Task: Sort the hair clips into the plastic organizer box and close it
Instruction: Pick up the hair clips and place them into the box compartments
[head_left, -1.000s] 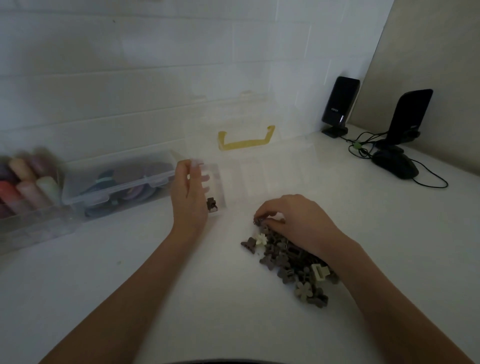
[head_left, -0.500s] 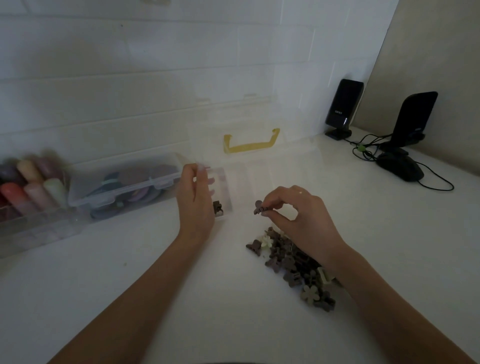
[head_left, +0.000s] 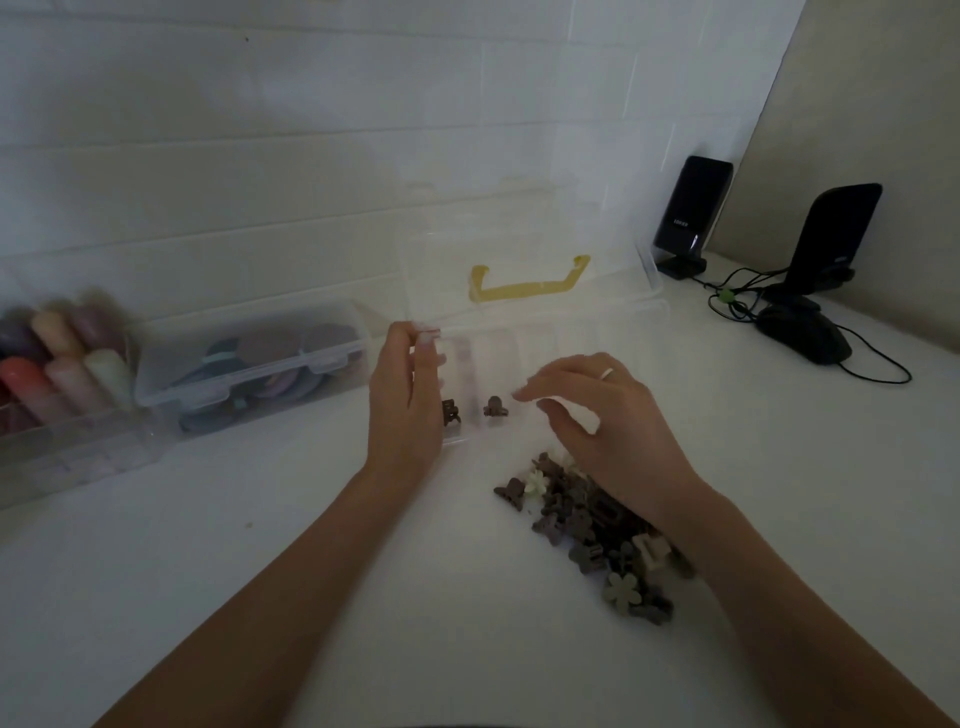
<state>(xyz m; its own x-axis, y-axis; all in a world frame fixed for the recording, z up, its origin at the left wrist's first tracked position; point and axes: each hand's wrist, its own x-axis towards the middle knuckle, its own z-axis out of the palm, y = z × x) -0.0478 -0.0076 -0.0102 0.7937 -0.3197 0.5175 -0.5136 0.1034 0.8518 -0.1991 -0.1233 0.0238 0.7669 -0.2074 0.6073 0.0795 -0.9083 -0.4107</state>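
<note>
The left hand (head_left: 402, 400) is gripping the left end wall of the clear organizer box (head_left: 545, 332), which is sitting open toward the table's back edge, two brown clips (head_left: 495, 406) lying in its leftmost compartments. The right hand (head_left: 597, 415) is hovering over the box's front rim, fingers loosely spread and holding nothing, above the pile of hair clips (head_left: 587, 530) lying just in front of the box.

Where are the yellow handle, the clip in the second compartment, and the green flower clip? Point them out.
yellow handle (head_left: 524, 291): head view, middle of its crossbar.
brown clip (head_left: 495, 406): head view, its body, second compartment from the left.
green flower clip (head_left: 622, 590): head view, flower's centre.
</note>
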